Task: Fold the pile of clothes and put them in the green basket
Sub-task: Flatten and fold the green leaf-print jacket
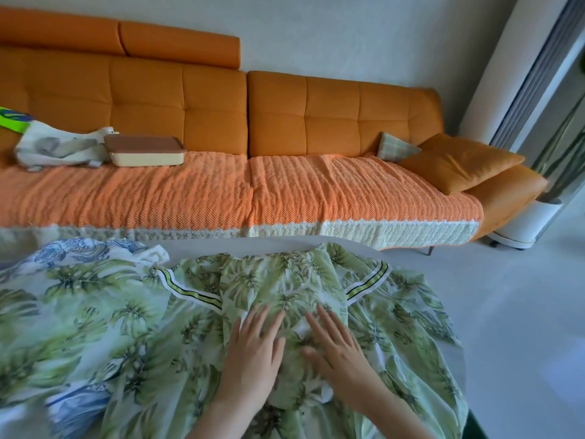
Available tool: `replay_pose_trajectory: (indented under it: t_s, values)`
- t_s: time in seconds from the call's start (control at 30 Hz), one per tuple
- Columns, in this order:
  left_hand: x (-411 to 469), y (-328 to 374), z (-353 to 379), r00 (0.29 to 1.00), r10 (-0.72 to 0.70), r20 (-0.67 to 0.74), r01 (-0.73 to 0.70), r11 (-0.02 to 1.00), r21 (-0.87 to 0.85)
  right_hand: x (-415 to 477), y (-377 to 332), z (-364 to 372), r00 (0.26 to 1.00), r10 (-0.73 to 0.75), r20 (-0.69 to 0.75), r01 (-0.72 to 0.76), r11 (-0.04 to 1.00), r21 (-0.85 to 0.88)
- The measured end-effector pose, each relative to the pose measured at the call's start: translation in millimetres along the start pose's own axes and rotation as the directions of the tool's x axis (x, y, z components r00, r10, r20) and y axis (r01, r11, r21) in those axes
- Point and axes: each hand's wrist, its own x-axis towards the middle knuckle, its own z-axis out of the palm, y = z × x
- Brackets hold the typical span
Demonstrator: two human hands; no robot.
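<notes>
Hands: you have two in view, your left hand (253, 350) and your right hand (337, 346), both palm down on the cloth, side by side and just apart.
Fingers: flat and slightly fanned on both hands; they press the fabric and pinch nothing.
Garment under your palms: one green leaf-print garment (285, 289), spread over the white table (202, 247) in front of you.
Its long axis: runs from you toward the sofa (177, 99); the narrow gathered end points at the sofa, the wide end falls toward you.
Striped trims: two, a left trim (190, 289) and a right trim (367, 282), one on each side of the narrow panel.
Other clothes: one blue-printed piece (76, 251) at the table's far left; how many pieces lie beneath it, you cannot tell.
Cushions: two orange cushions (459, 161), one plaid cushion (397, 148).
On the sofa seat: one lidded box (144, 150), one white bag (60, 147).
Writing: none you can read.
</notes>
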Motion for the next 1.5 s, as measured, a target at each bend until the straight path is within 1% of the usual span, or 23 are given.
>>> replay_pose_trajectory:
  t_s: [0.03,0.07,0.13,0.27,0.33,0.43,0.5,0.53,0.6,0.73,0.8,0.87,0.93,1.0,1.03,1.1,1.17,1.23,1.3,1.37,1.43,1.47,1.5]
  values:
    - [8,1,-3,0.999,-0.042,0.004,0.041,0.999,0.034,8,-1,-5,0.999,0.006,-0.033,-0.006,1.0,0.002]
    - [17,1,-6,0.999,-0.041,0.007,0.041,0.995,0.089,17,-1,-8,0.999,0.023,-0.04,-0.024,1.0,-0.004]
    - [38,-3,-4,1.0,0.003,-0.031,0.001,0.992,0.129,37,-1,-10,0.999,0.04,-0.02,-0.04,0.999,-0.014]
    - [68,-27,13,0.984,-0.138,0.116,0.124,0.985,0.119,68,16,8,0.99,0.104,0.096,-0.096,0.991,-0.088]
    - [72,-37,20,0.969,-0.177,0.172,0.157,0.98,0.121,75,22,15,0.984,0.118,0.133,-0.104,0.989,-0.109]
    - [83,-45,18,0.981,-0.18,0.065,0.174,0.981,0.086,88,18,3,0.996,0.086,0.017,-0.086,0.995,0.051]
    - [96,-50,10,0.981,-0.193,-0.018,0.193,0.98,0.052,101,14,-13,0.998,0.05,-0.028,-0.049,0.997,0.056]
    - [104,-52,7,0.979,-0.202,-0.027,0.203,0.978,0.045,107,14,-17,0.999,0.039,-0.03,-0.038,0.998,0.04]
    - [123,-57,3,0.976,-0.219,-0.017,0.219,0.975,0.02,121,17,-18,0.999,0.042,-0.008,-0.042,0.999,0.023]
    - [149,-68,12,0.963,-0.267,0.02,0.268,0.963,-0.028,145,33,-1,0.989,0.118,0.09,-0.116,0.993,-0.029]
    - [149,-72,22,0.964,-0.263,0.05,0.261,0.965,0.035,156,45,13,0.978,0.153,0.141,-0.143,0.986,-0.08]
    - [146,-75,28,0.97,-0.236,0.063,0.23,0.968,0.097,162,51,24,0.975,0.175,0.137,-0.156,0.978,-0.139]
    - [147,-78,27,0.965,-0.242,0.104,0.229,0.966,0.124,162,52,25,0.977,0.166,0.136,-0.147,0.979,-0.141]
    - [150,-77,18,0.951,-0.276,0.142,0.251,0.953,0.17,157,48,18,0.974,0.152,0.171,-0.15,0.988,-0.022]
    - [150,-73,10,0.95,-0.292,0.111,0.269,0.945,0.186,154,46,13,0.976,0.145,0.166,-0.16,0.983,0.085]
    - [146,-56,-6,0.96,-0.282,-0.005,0.277,0.94,0.202,141,49,0,0.983,0.165,0.077,-0.18,0.939,0.293]
    - [136,-26,-18,0.978,-0.204,-0.041,0.208,0.968,0.143,118,56,-16,0.969,0.239,-0.056,-0.189,0.872,0.451]
    - [121,13,-22,0.996,-0.09,0.025,0.09,0.996,0.027,86,69,-31,0.923,0.37,-0.108,-0.224,0.742,0.631]
    - [103,54,-16,0.993,0.033,0.114,-0.025,0.997,-0.066,48,88,-40,0.835,0.535,-0.128,-0.276,0.609,0.744]
    - [87,91,0,0.974,0.134,0.181,-0.124,0.99,-0.063,10,115,-44,0.699,0.685,-0.205,-0.304,0.544,0.782]
    - [75,114,21,0.951,0.176,0.255,-0.176,0.984,-0.024,-22,148,-49,0.528,0.814,-0.243,-0.389,0.486,0.782]
    - [70,120,33,0.937,0.157,0.312,-0.165,0.986,-0.001,-35,164,-51,0.464,0.858,-0.221,-0.444,0.441,0.78]
    - [65,122,43,0.918,0.129,0.375,-0.146,0.989,0.019,-49,176,-54,0.433,0.888,-0.155,-0.5,0.38,0.778]
